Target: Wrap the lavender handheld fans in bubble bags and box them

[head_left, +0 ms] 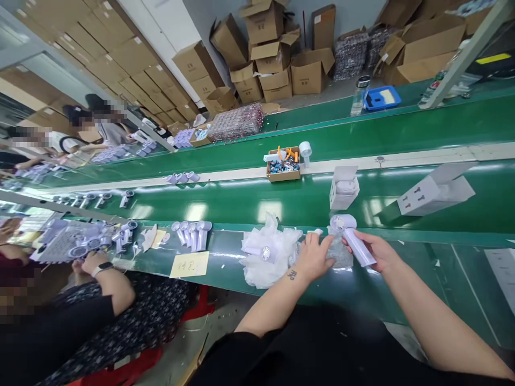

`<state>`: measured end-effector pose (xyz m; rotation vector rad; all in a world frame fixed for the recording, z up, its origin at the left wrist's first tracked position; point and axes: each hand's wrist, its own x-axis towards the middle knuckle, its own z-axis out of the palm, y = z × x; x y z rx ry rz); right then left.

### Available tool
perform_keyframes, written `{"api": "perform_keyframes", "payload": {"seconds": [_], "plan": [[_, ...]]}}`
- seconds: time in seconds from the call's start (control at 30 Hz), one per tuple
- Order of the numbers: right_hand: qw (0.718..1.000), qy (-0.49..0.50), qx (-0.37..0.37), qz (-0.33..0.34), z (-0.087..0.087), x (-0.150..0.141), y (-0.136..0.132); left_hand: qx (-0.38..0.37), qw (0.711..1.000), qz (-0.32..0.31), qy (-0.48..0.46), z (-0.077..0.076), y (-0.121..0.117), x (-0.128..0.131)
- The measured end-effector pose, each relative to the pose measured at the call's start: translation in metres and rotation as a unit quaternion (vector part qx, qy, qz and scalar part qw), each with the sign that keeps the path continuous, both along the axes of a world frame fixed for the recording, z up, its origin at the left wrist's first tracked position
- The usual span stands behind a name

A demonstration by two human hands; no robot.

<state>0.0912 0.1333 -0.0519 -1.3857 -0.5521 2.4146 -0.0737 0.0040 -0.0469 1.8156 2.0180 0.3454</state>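
Note:
My right hand (375, 250) is closed around the handle of a lavender handheld fan (361, 247), its round head pointing up and away from me. My left hand (311, 258) rests palm down among clear plastic bags (341, 253), thumb and fingers apart. Left of it, another lavender fan (257, 250) lies on crumpled clear plastic bags (257, 274) at the bench edge. Beyond my hands, an open white box (344, 194) stands upright on the green belt with something white inside. A second white box (436, 192) lies tilted to its right, flaps open.
Several lavender fans (193, 236) lie in a row behind a yellow paper note (189, 264). A small carton (284, 170) of small parts and a white fan (306, 153) stand on the middle ledge. At left, a co-worker's hand (95, 262) is near more fans.

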Motion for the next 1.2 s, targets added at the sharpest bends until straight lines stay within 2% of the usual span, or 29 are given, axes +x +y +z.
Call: {"api": "perform_keyframes", "payload": {"seconds": [0.13,0.2,0.27,0.33,0.4,0.47,0.5,0.57,0.63,0.73,0.83,0.9,0.93,0.97,1.0,1.03,1.07,1.13,1.17,1.2], "plan": [[0.999,-0.007,-0.006,-0.044,0.011,-0.023,-0.006,-0.008,0.998,-0.059,-0.011,-0.005,-0.005,0.005],[0.998,-0.009,-0.003,-0.055,0.019,-0.023,-0.008,-0.018,1.0,-0.012,-0.016,-0.008,-0.009,-0.003],[0.997,-0.005,0.031,-0.069,0.029,-0.014,-0.017,-0.02,0.996,0.08,-0.027,-0.007,-0.01,-0.015],[0.996,0.008,0.074,-0.055,0.04,0.0,-0.039,-0.017,0.986,0.155,-0.055,-0.004,-0.009,-0.024],[0.996,0.025,0.085,0.004,0.047,0.011,-0.073,-0.012,0.978,0.17,-0.12,-0.003,-0.007,-0.027],[0.996,0.039,0.054,0.054,0.048,0.014,-0.108,-0.005,0.965,0.132,-0.227,-0.006,-0.009,-0.025],[0.996,0.045,0.041,0.057,0.045,0.013,-0.123,-0.001,0.952,0.109,-0.286,-0.009,-0.012,-0.023],[0.998,0.046,0.033,0.038,0.038,0.009,-0.144,0.004,0.921,0.079,-0.382,-0.016,-0.021,-0.02],[0.999,0.021,0.041,0.021,0.03,0.007,-0.154,0.021,0.903,0.075,-0.422,-0.021,-0.031,-0.019],[0.998,-0.032,0.06,0.01,0.024,0.009,-0.161,0.12,0.926,0.03,-0.357,-0.02,-0.043,-0.02],[0.994,-0.049,0.096,0.002,0.023,0.01,-0.166,0.238,0.941,-0.074,-0.229,-0.015,-0.055,-0.018],[0.99,-0.075,0.119,-0.033,0.022,0.01,-0.167,0.258,0.933,-0.176,-0.179,-0.014,-0.067,-0.016],[0.984,-0.1,0.128,-0.07,0.022,0.011,-0.166,0.247,0.925,-0.231,-0.172,-0.014,-0.074,-0.016],[0.976,-0.123,0.138,-0.112,0.022,0.014,-0.166,0.227,0.922,-0.257,-0.181,-0.014,-0.079,-0.016],[0.968,-0.138,0.148,-0.15,0.022,0.017,-0.166,0.207,0.926,-0.246,-0.199,-0.015,-0.083,-0.018],[0.964,-0.138,0.153,-0.17,0.024,0.021,-0.167,0.192,0.936,-0.201,-0.218,-0.015,-0.083,-0.02],[0.967,-0.12,0.151,-0.169,0.026,0.027,-0.17,0.18,0.947,-0.129,-0.234,-0.015,-0.081,-0.022],[0.983,-0.046,0.13,-0.121,0.033,0.036,-0.177,0.15,0.952,0.009,-0.265,-0.012,-0.066,-0.027],[0.989,-0.006,0.114,-0.092,0.036,0.039,-0.181,0.124,0.949,0.032,-0.287,-0.009,-0.057,-0.028],[0.992,0.028,0.101,-0.067,0.04,0.04,-0.184,0.088,0.943,0.02,-0.32,-0.006,-0.048,-0.029]]}}
